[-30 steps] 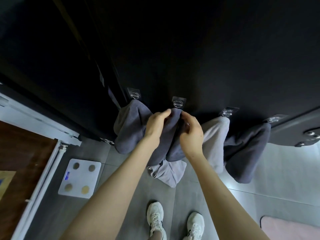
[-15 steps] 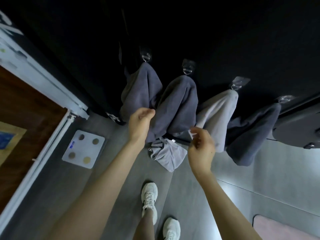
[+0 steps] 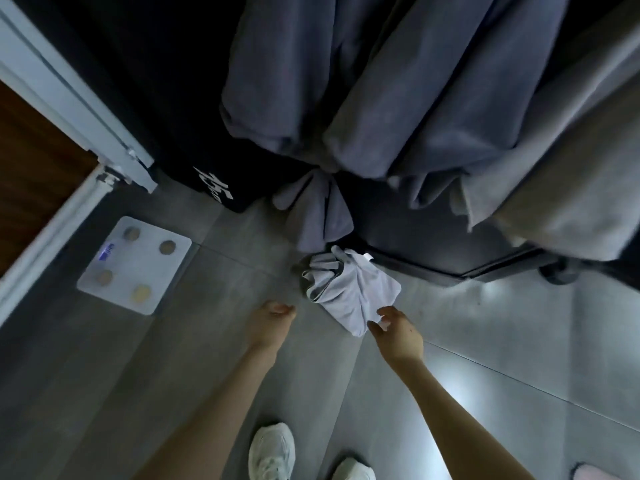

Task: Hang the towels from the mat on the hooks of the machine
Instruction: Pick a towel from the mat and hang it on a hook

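A crumpled light grey towel (image 3: 349,292) lies on the grey tiled floor in front of the black machine (image 3: 166,91). My right hand (image 3: 398,329) reaches its near corner, thumb and fingers spread at the cloth's edge. My left hand (image 3: 270,322) hovers over bare floor just left of the towel, fingers loosely curled, holding nothing. Above, two dark grey towels (image 3: 277,81) (image 3: 426,109) and a light grey towel (image 3: 561,188) hang down the machine's front. The hooks are out of view.
A white bathroom scale (image 3: 135,270) lies on the floor at the left, near a white door frame (image 3: 69,109). My white shoes (image 3: 272,452) stand at the bottom. A pink mat corner (image 3: 599,474) shows at the bottom right.
Both hands have let go of the hung dark towel and dropped toward the floor. The view has tilted down and closer; my right hand now reaches the crumpled towel.
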Available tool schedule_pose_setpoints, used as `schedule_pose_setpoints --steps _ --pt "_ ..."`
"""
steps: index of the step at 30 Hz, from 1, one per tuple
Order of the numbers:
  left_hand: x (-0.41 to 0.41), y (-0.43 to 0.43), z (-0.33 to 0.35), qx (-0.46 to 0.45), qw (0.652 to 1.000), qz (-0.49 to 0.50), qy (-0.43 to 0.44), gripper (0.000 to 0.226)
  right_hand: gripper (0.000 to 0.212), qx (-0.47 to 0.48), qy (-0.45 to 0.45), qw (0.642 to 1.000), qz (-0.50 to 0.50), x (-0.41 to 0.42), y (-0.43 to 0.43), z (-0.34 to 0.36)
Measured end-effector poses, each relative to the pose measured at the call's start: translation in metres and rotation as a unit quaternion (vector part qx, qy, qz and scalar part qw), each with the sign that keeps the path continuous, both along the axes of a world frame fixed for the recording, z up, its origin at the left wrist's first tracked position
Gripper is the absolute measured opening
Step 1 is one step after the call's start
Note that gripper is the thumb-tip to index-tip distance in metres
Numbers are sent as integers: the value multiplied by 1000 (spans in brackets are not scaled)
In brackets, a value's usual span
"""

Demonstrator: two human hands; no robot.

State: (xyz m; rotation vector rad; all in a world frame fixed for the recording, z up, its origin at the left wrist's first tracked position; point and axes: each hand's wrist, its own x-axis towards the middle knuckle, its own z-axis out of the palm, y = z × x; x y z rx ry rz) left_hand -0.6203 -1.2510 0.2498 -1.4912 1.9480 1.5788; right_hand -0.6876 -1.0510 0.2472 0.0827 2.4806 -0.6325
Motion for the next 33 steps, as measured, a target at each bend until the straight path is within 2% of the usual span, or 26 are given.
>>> schedule_pose_setpoints --steps 2,5,7,9,11,16,19,23,28,31,33 --pt "-4 0 -67 7 999 -26 -26 28 38 19 -29 999 -36 -4 -2 -63" --pt "-15 9 -148 51 998 -12 -29 31 36 19 -83 982 -167 -7 -2 -147" --pt "-25 14 -195 90 996 7 -13 31 31 -11 -138 951 -276 -10 -1 -194" --pt "-38 19 -234 127 992 18 11 23 36 -47 -192 908 -370 -11 -1 -232" --pt "-50 22 -262 134 990 34 29 11 42 -65 -209 888 -405 -12 -5 -260" --pt "-62 21 -284 131 988 73 29 15 41 -116 -204 843 -483 -12 -23 -279" --pt "-56 15 -272 115 991 67 11 19 32 -158 -140 836 -506 -8 -29 -269" --pt "-39 9 -224 42 999 4 4 16 19 -140 19 899 -415 0 -41 -216" --pt "-27 7 -98 -35 981 -179 64 22 27 -76 85 962 -247 2 -57 -83" --pt "-26 3 -5 -47 951 -283 113 27 9 -63 87 977 -185 13 -54 9" --pt "-24 1 59 -51 934 -321 145 32 18 -49 95 987 -117 25 -43 74"
